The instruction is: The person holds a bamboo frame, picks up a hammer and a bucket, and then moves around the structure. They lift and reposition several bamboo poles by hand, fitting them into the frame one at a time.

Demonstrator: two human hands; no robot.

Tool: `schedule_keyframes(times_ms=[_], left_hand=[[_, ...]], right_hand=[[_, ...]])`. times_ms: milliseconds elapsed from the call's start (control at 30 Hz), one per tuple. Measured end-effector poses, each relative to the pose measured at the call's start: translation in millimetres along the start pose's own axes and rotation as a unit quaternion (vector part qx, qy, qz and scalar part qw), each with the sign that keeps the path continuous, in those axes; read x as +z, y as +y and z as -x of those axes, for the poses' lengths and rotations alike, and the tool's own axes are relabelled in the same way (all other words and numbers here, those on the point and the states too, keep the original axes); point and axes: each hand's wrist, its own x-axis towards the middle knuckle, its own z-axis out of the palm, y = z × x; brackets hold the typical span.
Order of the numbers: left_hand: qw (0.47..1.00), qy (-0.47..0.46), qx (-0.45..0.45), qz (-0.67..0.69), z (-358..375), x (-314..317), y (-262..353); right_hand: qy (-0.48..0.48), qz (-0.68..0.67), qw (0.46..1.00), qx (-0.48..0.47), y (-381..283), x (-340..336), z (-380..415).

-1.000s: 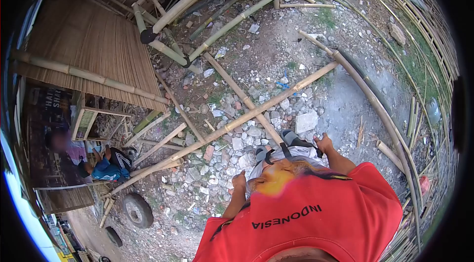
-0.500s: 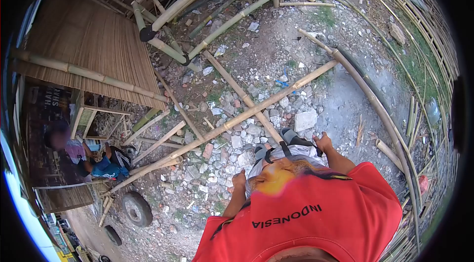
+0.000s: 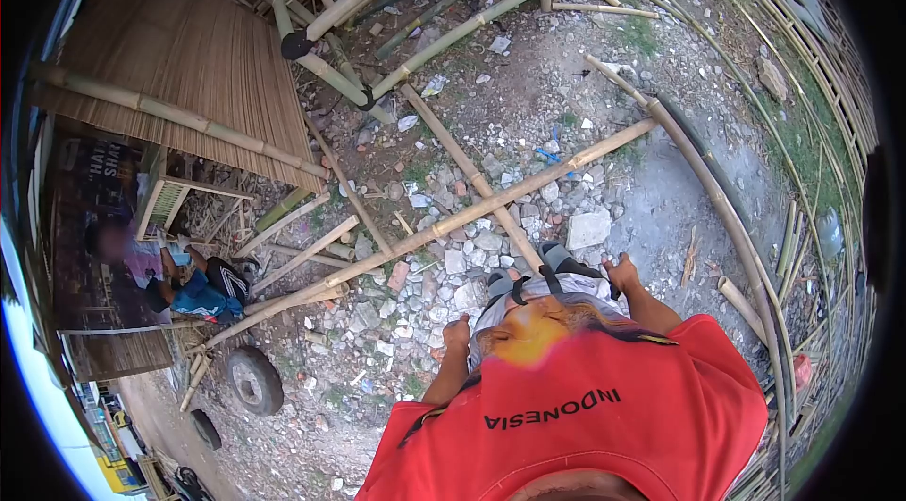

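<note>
My left hand [image 3: 456, 332] hangs beside my left thigh, fingers curled in and nothing seen in it. My right hand [image 3: 620, 273] hangs by my right leg, thumb and finger apart, holding nothing that shows. Neither hand touches the bamboo. Ahead of my feet, a long bamboo pole [image 3: 444, 226] lies slantwise, crossed by a shorter bamboo piece [image 3: 445, 141] that reaches toward my legs. A bent bamboo pole [image 3: 719, 192] meets the long pole's right end. Dark straps [image 3: 547, 281] cross my light trousers [image 3: 576, 284].
A bamboo frame [image 3: 461, 37] with black-bound joints stands ahead. A woven panel [image 3: 203, 76] and a seated person [image 3: 209, 287] are at left, near a tyre [image 3: 255, 380]. Rubble [image 3: 406, 298] covers the ground, with a large stone [image 3: 590, 229] by my feet. Bamboo poles [image 3: 802, 39] line the right.
The view has shifted slightly, so the frame and poles appear a little farther right. Both my hands stay at my sides. The bamboo lies as before.
</note>
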Motion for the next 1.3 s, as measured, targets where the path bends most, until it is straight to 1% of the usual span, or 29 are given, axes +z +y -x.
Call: schedule_keyframes(times_ms=[67,133,200,267,467,533,667,733,867,933,1000,1100,1200,1300], left_hand=[[1.000,-0.003,0.009,-0.007,1,-1,2],[0.998,0.027,-0.057,0.023,20,-9,23],[0.999,0.023,-0.043,0.021,20,-12,27],[0.999,0.018,-0.030,0.018,14,-10,21],[1.000,0.005,0.014,0.012,-4,0,0],[1.000,0.003,-0.013,0.028,3,-2,5],[0.999,-0.002,-0.018,0.026,7,-4,11],[0.997,0.017,-0.027,0.068,11,-5,15],[0.996,0.020,-0.046,0.068,20,-9,25],[0.996,0.011,-0.050,0.071,15,-6,21],[0.997,0.022,-0.046,0.050,13,-6,20],[0.995,0.023,-0.065,0.068,15,-8,21],[0.995,0.013,-0.041,0.089,13,-11,18],[0.996,0.016,-0.040,0.072,9,-11,17]], right_hand=[[-0.002,0.004,1.000,0.001,0,-1,1],[-0.008,0.005,1.000,0.003,-1,-1,2],[-0.013,0.006,1.000,0.005,-3,-3,2],[-0.028,0.015,0.999,0.009,-4,-4,3],[-0.030,0.028,0.999,-0.002,-8,-7,4],[-0.030,0.030,0.999,-0.005,-8,-6,3],[-0.014,0.045,0.999,-0.021,-9,-3,2],[-0.007,0.046,0.999,-0.023,-7,-1,1],[0.000,0.040,0.999,-0.023,-7,-2,1],[0.001,0.035,0.999,-0.022,-6,0,1],[0.000,0.033,0.999,-0.023,-7,1,1],[-0.001,0.028,0.999,-0.019,-8,2,2],[0.000,0.025,1.000,-0.015,-9,3,1],[0.000,0.026,1.000,-0.014,-10,6,0]])
